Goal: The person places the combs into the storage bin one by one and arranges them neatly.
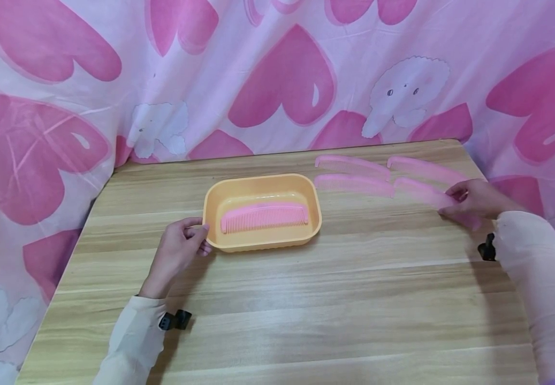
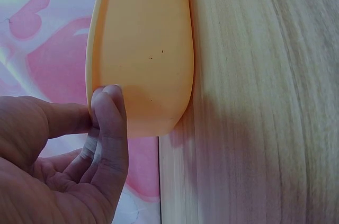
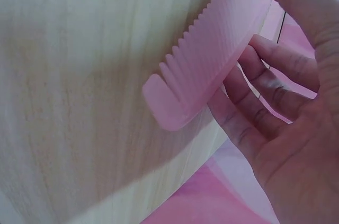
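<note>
At the tray's left end, my left hand (image 1: pixel 178 251) pinches the rim of the yellow-orange plastic tray (image 1: pixel 258 247) between thumb and fingers. One pink comb (image 1: pixel 265 216) lies inside the tray with its teeth toward me. Over at the right side of the table, my right hand (image 1: pixel 477 198) pinches another pink comb (image 3: pixel 206 57) by its length, thumb on one side and fingers along its spine. The fingers cover part of this comb in the head view. In the left wrist view, the tray's outer end wall (image 2: pixel 148 49) fills the middle.
Several more pink combs lie at the back right of the wooden table (image 1: pixel 306 315): one at the rear (image 1: pixel 349 163), one in front of it (image 1: pixel 354 184), and one farther right (image 1: pixel 426 168). A pink heart-patterned curtain (image 1: pixel 282 80) hangs behind the table.
</note>
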The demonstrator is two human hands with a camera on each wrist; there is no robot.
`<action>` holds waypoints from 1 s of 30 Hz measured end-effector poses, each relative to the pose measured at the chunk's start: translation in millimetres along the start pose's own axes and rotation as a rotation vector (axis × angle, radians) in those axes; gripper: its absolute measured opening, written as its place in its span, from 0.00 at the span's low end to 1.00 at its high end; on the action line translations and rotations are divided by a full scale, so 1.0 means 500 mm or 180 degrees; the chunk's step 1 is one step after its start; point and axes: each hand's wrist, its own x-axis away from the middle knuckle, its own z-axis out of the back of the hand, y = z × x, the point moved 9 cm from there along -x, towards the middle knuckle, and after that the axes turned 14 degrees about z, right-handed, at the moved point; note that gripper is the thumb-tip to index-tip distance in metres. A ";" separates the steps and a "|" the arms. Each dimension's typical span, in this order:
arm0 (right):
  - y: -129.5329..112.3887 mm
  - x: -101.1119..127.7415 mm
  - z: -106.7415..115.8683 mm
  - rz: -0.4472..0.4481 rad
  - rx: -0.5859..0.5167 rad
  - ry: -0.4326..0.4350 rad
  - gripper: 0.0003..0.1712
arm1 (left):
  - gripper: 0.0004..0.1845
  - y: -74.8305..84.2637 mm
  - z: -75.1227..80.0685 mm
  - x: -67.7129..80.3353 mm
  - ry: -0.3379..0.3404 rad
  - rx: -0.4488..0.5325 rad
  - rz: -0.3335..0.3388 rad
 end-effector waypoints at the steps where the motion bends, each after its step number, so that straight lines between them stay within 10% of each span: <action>1: 0.000 0.000 0.000 -0.0002 0.0017 -0.0003 0.32 | 0.20 0.000 0.000 0.000 0.0000 0.0002 0.0000; 19: -0.016 0.000 0.008 0.0041 -0.0062 0.0177 0.31 | 0.20 -0.001 0.000 0.000 -0.0013 0.0017 -0.0034; 30: -0.117 -0.042 0.056 0.0341 0.0271 0.0360 0.28 | 0.20 -0.001 0.000 0.000 -0.0035 0.0038 -0.0020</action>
